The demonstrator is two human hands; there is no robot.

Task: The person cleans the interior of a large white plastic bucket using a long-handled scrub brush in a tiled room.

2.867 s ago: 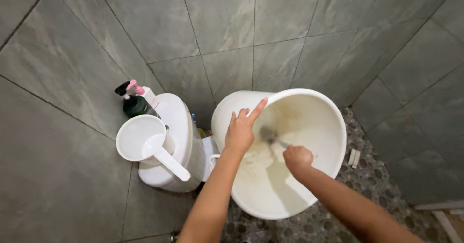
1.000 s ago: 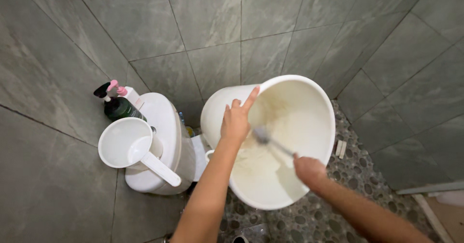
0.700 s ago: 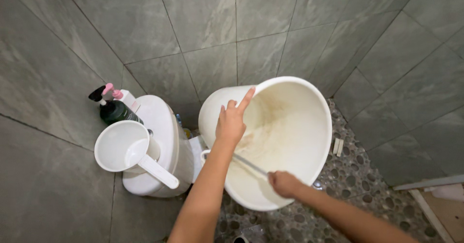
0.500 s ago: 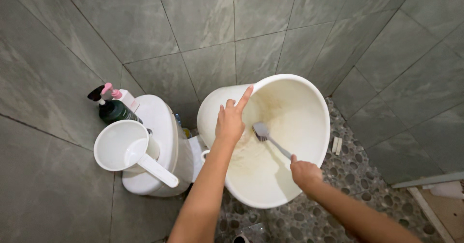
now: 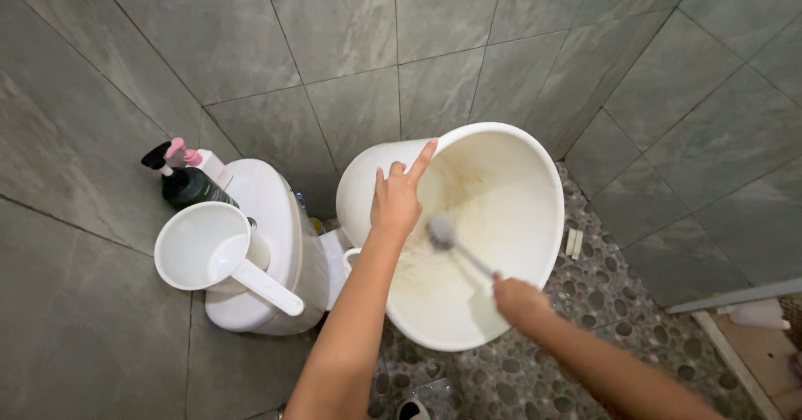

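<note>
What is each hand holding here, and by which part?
The right hand grips a brush by the end of its handle, head inside the bucket. The left hand holds the tilted bucket by its rim.

The bucket [image 5: 510,219] looks like cream plastic, smooth outside, its inner wall dulled by brownish stains. The brush [image 5: 455,249] has a thin grey plastic handle and a blurred bristle head. The dipper [image 5: 213,249] is white, smooth plastic with a slight gloss. The toilet tank [image 5: 280,236] looks like glossy white ceramic. The walls [image 5: 334,35] are matt grey stone-like tiles. The floor [image 5: 601,295] is rough pebble mosaic.
</note>
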